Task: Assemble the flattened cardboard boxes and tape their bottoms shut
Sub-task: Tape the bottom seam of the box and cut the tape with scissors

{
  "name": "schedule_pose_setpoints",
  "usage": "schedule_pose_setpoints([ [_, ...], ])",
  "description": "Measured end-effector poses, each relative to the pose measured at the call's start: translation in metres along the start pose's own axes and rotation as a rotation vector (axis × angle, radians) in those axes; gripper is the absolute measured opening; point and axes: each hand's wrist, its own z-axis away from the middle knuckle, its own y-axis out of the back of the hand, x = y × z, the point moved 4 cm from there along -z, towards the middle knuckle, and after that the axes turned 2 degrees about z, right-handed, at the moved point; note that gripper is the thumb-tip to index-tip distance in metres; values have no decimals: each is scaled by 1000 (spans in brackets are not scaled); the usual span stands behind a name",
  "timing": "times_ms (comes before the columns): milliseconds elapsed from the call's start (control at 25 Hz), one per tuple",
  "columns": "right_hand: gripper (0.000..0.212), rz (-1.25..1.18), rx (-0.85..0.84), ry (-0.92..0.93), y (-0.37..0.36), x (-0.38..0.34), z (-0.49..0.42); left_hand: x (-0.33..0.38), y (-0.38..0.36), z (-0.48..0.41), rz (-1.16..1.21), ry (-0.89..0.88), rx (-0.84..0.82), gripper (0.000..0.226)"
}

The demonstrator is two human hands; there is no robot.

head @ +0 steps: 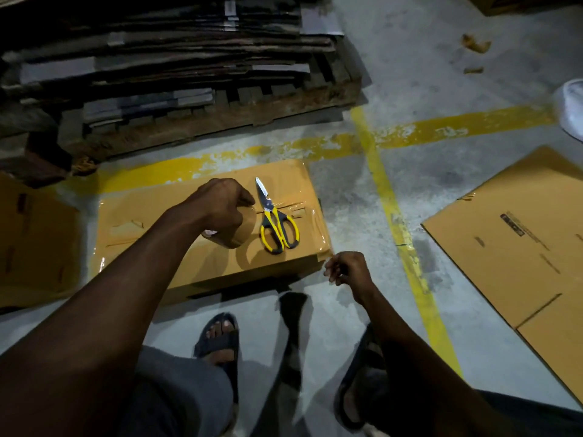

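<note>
An assembled cardboard box [176, 247] stands on the floor with its taped bottom facing up. My left hand [220, 206] grips a roll of clear tape [244, 227] resting on top of the box. Yellow-and-black scissors [277, 225] lie on the box just right of the roll, blades pointing away. My right hand [348, 269] is at the box's near right corner, fingers curled and pinching the end of a tape strip there. A flattened cardboard box [511, 244] lies on the floor to the right.
A wooden pallet [220, 118] piled with flat cardboard stands behind the box. Another cardboard box [34, 244] sits at the left. Yellow floor lines [397, 212] cross the concrete. My sandalled feet [220, 339] are just in front of the box.
</note>
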Motion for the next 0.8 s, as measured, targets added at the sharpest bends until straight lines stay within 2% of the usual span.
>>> schedule_pose_setpoints([
  [120,26,-71,-2,17,-4,0,-15,8,-4,-5,-12,-12,-22,59],
  [280,27,-76,59,-48,-7,8,-27,9,-4,-5,-44,-6,-43,58],
  [400,16,-43,105,-138,-3,23,-31,12,-3,-6,-38,-10,-41,58],
  [480,12,76,272,-159,7,36,-27,14,-5,-7,-30,-10,-46,59],
  [520,13,206,425,-86,13,36,-25,14,-5,-8,-27,-10,-46,59],
  [600,26,463,651,227,8,17,-18,13,-5,-9,-28,-15,-39,59],
  [680,45,616,572,543,-22,-6,-21,11,-5,-10,-26,-21,-40,60],
  [720,52,697,492,614,-41,-13,-23,10,-5,-11,-23,-22,-41,60],
  [800,65,793,325,550,-65,-15,-32,7,-5,-9,-21,-23,-46,60],
])
